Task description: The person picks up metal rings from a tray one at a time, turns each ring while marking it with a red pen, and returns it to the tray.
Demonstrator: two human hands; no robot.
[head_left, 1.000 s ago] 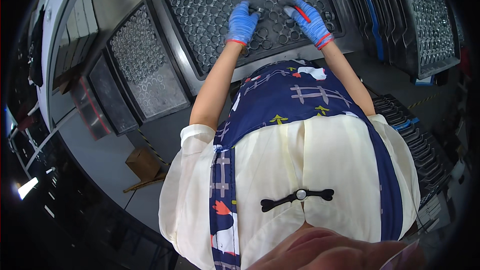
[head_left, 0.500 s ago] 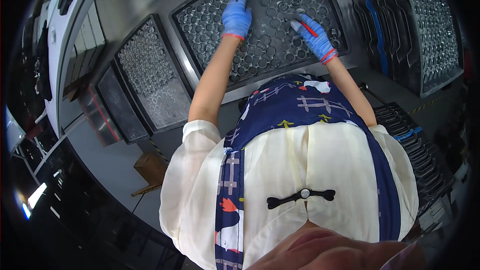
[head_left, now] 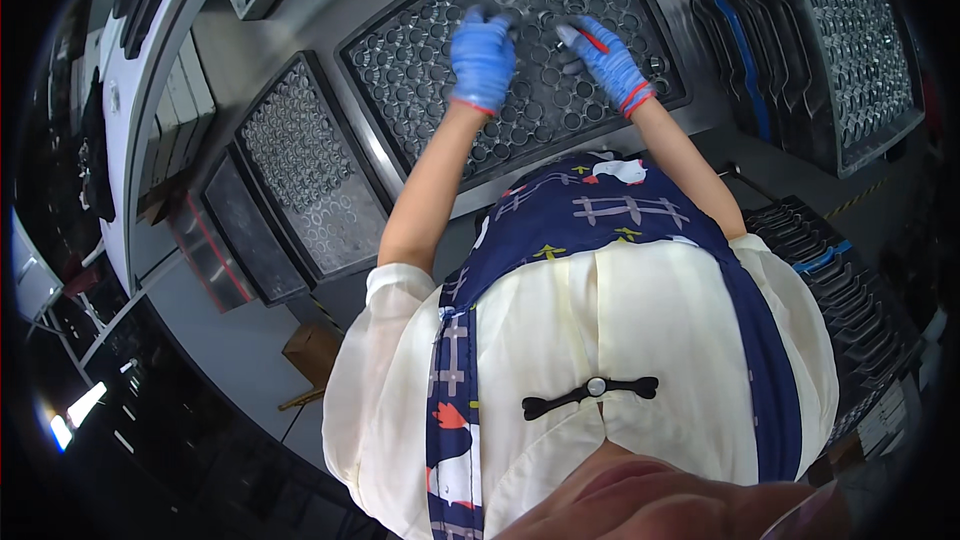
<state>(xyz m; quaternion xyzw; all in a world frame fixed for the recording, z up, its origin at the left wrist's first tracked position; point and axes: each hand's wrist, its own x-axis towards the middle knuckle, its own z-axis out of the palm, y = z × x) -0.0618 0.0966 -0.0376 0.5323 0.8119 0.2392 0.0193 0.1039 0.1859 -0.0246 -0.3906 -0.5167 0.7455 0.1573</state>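
Observation:
A large dark tray [head_left: 676, 98] in front of me holds many metal rings [head_left: 525, 112], packed at the left and sparser towards the middle. My left hand [head_left: 482, 62], in a blue glove with a red cuff, is over the tray's middle; motion smears its fingers. To its right, my right hand [head_left: 603, 58] wears a matching glove with grey fingertips. Its thumb and fingers are bent together low over the rings, and a red strip shows along it. What lies between the fingertips is too small to make out.
At the left stands a second tray [head_left: 345, 252] partly filled with rings [head_left: 295, 130], beside a dark tray [head_left: 250, 225]. Stacked black trays [head_left: 735, 50] and a tilted ring-filled tray [head_left: 850, 40] are at the right. A cardboard box [head_left: 308, 352] sits lower left.
My left hand has moved right and slightly nearer me, towards the tray's middle. My right hand has shifted a little left, bringing the hands closer together. The whole view has tilted slightly.

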